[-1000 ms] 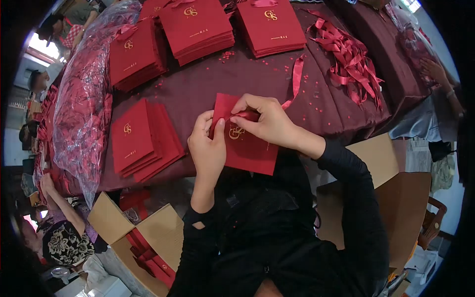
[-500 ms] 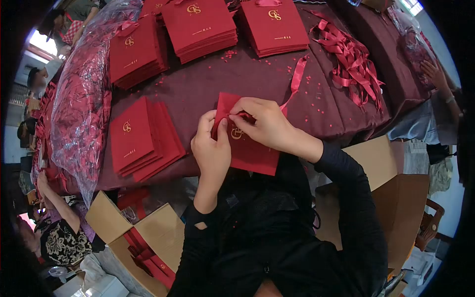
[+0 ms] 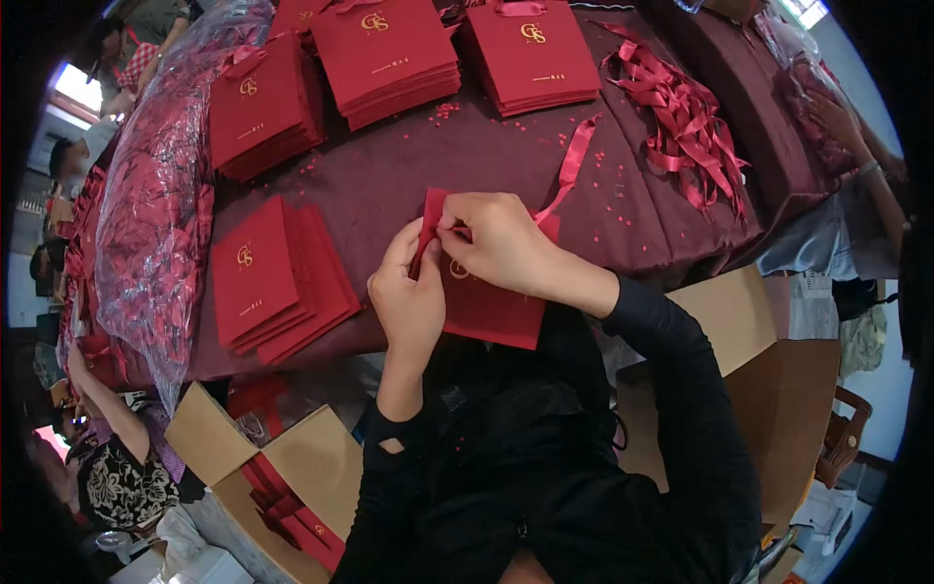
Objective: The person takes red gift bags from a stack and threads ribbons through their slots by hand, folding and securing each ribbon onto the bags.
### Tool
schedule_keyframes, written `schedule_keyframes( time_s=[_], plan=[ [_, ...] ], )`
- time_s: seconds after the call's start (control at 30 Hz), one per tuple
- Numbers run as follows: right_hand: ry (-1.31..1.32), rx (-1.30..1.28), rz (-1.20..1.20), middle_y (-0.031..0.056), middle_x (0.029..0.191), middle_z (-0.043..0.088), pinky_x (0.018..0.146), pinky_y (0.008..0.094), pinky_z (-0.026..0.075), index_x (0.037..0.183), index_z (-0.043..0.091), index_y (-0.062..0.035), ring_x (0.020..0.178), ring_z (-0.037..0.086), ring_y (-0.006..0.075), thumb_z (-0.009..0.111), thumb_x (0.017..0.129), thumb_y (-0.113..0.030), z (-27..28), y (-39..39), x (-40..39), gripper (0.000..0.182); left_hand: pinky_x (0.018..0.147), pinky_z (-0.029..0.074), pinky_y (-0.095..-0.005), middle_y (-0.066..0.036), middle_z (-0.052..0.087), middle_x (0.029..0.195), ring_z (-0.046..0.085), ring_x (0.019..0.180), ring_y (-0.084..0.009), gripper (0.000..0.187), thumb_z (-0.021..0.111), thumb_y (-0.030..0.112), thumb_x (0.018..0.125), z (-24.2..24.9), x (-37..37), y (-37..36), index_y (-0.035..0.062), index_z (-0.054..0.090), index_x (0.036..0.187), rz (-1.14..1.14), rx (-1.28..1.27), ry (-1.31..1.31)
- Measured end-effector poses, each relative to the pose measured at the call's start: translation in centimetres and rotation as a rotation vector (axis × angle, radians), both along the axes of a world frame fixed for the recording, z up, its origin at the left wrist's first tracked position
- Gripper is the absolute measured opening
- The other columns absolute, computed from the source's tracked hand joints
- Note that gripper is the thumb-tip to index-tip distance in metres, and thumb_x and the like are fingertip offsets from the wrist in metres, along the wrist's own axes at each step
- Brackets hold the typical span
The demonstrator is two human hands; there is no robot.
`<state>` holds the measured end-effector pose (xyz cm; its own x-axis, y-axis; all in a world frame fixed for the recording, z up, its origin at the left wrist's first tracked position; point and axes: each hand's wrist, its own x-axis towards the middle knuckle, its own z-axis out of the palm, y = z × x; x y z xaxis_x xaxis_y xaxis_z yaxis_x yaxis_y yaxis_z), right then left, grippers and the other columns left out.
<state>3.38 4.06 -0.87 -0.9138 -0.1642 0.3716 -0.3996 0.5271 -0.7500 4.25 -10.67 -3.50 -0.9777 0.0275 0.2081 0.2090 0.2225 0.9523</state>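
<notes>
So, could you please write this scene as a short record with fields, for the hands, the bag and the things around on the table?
left hand: pinches the left top edge of the red bag
right hand: lies over the bag's top, fingers pinched on the ribbon
ribbon: runs from under the right hand up across the table
bag: flat, gold logo partly covered
bag stacks: one at left, three at the far edge
loose ribbons: heap at right
box: open carton below left, red bags inside

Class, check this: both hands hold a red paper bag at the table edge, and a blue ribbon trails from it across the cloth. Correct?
Not quite: the ribbon is red, not blue, as the head view shows. Left hand and right hand do hold the red paper bag at the table edge.
</notes>
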Motion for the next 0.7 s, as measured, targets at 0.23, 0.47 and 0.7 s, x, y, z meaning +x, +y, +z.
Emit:
schedule_keyframes(
  time_s=[0.23,0.47,0.7],
  plan=[
    [-0.148,0.164,0.039,0.0171,0.068,0.063,0.061,0.0397,0.051,0.077,0.059,0.0021,0.071,0.065,0.0349,0.066,0.072,-0.002,1.1,0.1,-1.9,0.009,0.081,0.052,-0.0297,-0.018,0.071,0.099,0.069,0.094,-0.0187,0.026,0.062,-0.002,0.087,-0.2,0.0,-0.1,-0.0042,0.063,0.113,0.003,-0.084,0.02],
    [0.05,0.057,-0.024,0.0144,0.083,0.064,0.064,0.0394,0.05,0.086,0.06,0.0,0.076,0.064,0.0326,0.069,0.08,-0.007,-0.6,0.9,0.4,0.013,0.084,0.05,-0.0264,-0.013,0.07,0.104,0.066,0.095,-0.0145,0.026,0.058,0.002,0.093,0.6,0.0,-0.2,-0.0069,0.061,0.117,-0.112,0.18,-0.094],
    [-0.088,-0.162,0.057,0.0078,0.081,0.061,0.064,0.0282,0.046,0.087,0.063,-0.0016,0.071,0.059,0.0165,0.074,0.082,-0.01,-1.3,2.3,0.6,0.015,0.082,0.047,-0.0212,-0.01,0.066,0.105,0.059,0.092,-0.008,0.025,0.051,0.003,0.097,2.4,-0.9,-2.0,-0.0037,0.058,0.12,-0.469,0.381,-0.571]
  ],
)
